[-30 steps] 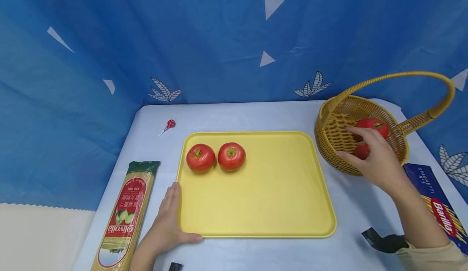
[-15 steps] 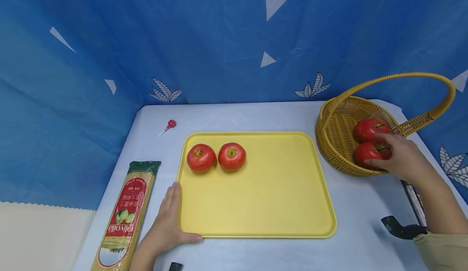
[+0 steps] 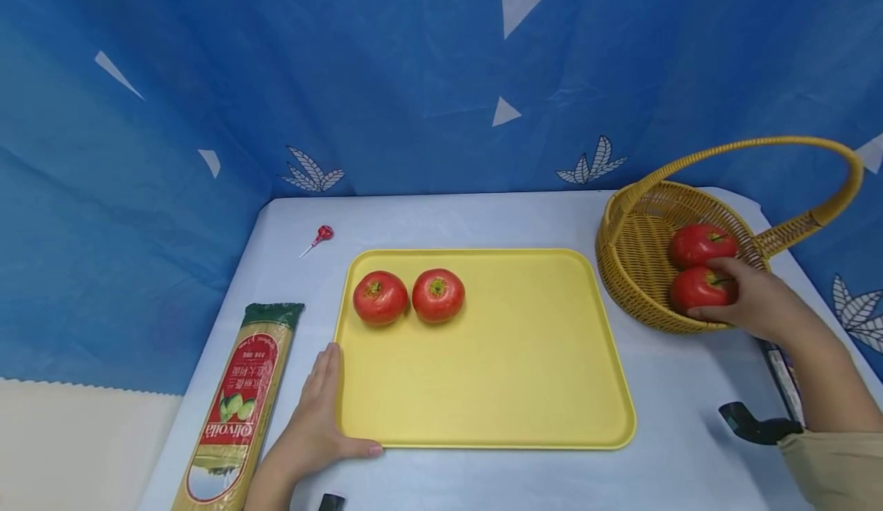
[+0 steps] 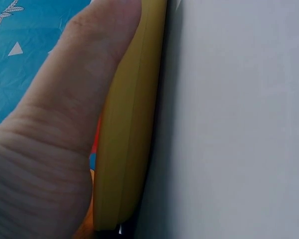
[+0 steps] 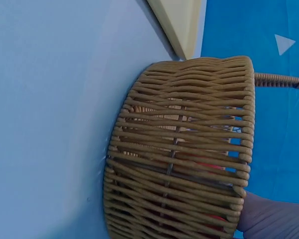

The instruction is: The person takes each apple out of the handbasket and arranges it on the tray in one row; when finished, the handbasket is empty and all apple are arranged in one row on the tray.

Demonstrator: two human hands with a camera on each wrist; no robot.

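In the head view, my left hand (image 3: 313, 415) rests at the near left corner of a yellow tray (image 3: 510, 358). Its straight fingers lie along the left side, the thumb along the front edge; the left wrist view shows the thumb (image 4: 74, 74) against the tray's rim (image 4: 127, 124). At the right, my right hand (image 3: 762, 300) reaches over the rim of a wicker basket (image 3: 638, 258). Thumb and fingers grip the nearer red apple (image 3: 693, 289) inside it. Another apple (image 3: 693, 245) lies behind that one. From the right wrist, the basket wall (image 5: 184, 149) hides most of the hand.
Two red apples, one at the left (image 3: 380, 298) and one beside it (image 3: 438, 296), sit on the tray's far left. A lollipop (image 3: 323, 234) lies behind the tray. A spaghetti packet (image 3: 237, 404) is left of my left hand. My right forearm partly covers a box (image 3: 782, 377).
My right hand has moved right and toward me, from above the basket's middle to its near right rim, and has closed around the nearer apple. The left hand and tray stay put.
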